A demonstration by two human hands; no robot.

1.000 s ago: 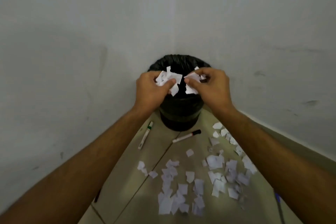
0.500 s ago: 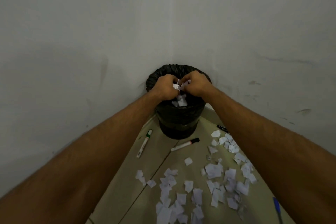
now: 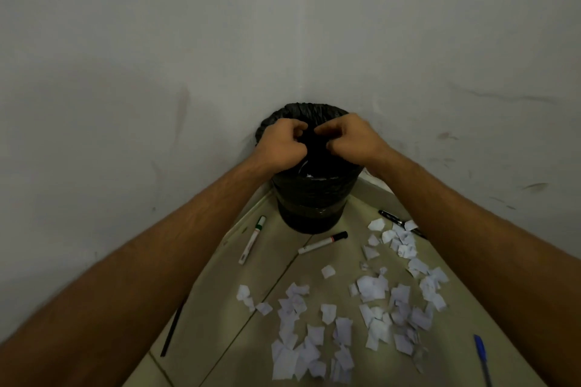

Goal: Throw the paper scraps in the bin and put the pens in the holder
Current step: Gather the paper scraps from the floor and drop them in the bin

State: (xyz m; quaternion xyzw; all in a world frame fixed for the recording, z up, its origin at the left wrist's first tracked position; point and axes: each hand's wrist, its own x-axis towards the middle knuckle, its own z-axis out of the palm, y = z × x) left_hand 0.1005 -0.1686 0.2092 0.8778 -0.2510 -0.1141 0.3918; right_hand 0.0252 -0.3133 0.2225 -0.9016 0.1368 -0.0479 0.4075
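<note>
A round bin [image 3: 311,207] lined with a black bag stands in the corner of two walls. My left hand [image 3: 281,148] and my right hand [image 3: 349,140] hover side by side over its mouth, fingers curled, with no paper visible in them. A little white paper [image 3: 309,175] shows inside the bin. Several white paper scraps [image 3: 371,287] lie scattered on the floor in front. A green-capped marker [image 3: 252,239] lies left of the bin and a black-capped marker [image 3: 322,242] just in front of it. No pen holder is in view.
A black pen [image 3: 391,217] lies right of the bin, partly under my right forearm. A blue pen [image 3: 481,355] lies at the lower right. A thin black stick-like pen [image 3: 173,330] lies by the left wall. Grey walls close the corner behind the bin.
Both hands held bunches of scraps above the bin, lowered them into its mouth, and now show no paper. My view has moved closer to the bin.
</note>
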